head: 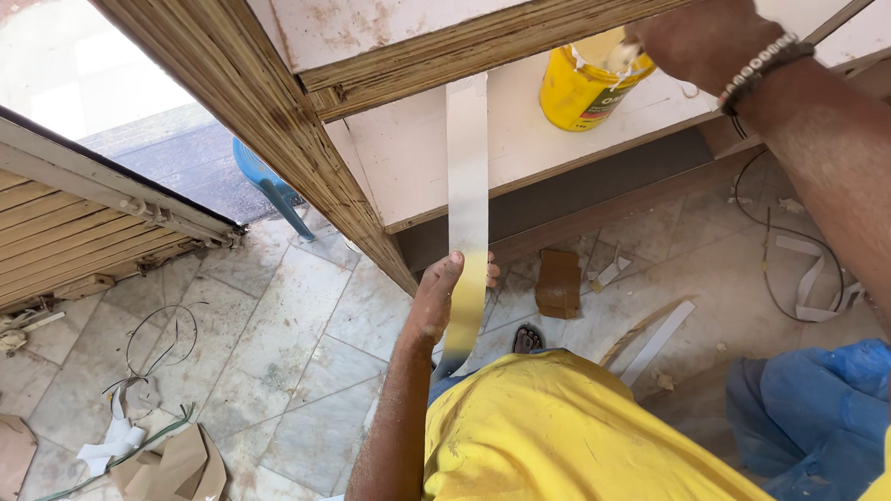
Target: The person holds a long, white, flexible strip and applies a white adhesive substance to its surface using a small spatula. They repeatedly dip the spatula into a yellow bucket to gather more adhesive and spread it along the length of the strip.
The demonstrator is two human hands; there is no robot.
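Left hand (446,299) closed on long white laminate edge strip (467,179), strip running up against plywood panel edge (259,108). Right hand (686,35) at mouth of yellow plastic glue tub (581,89) on white shelf board (442,160); its grip cannot be told. Cardboard scraps (175,473) on tiled floor (289,337).

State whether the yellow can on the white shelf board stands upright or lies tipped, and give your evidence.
Upright. The yellow can rests base-down on the white board, its open mouth facing up, where the right hand reaches.
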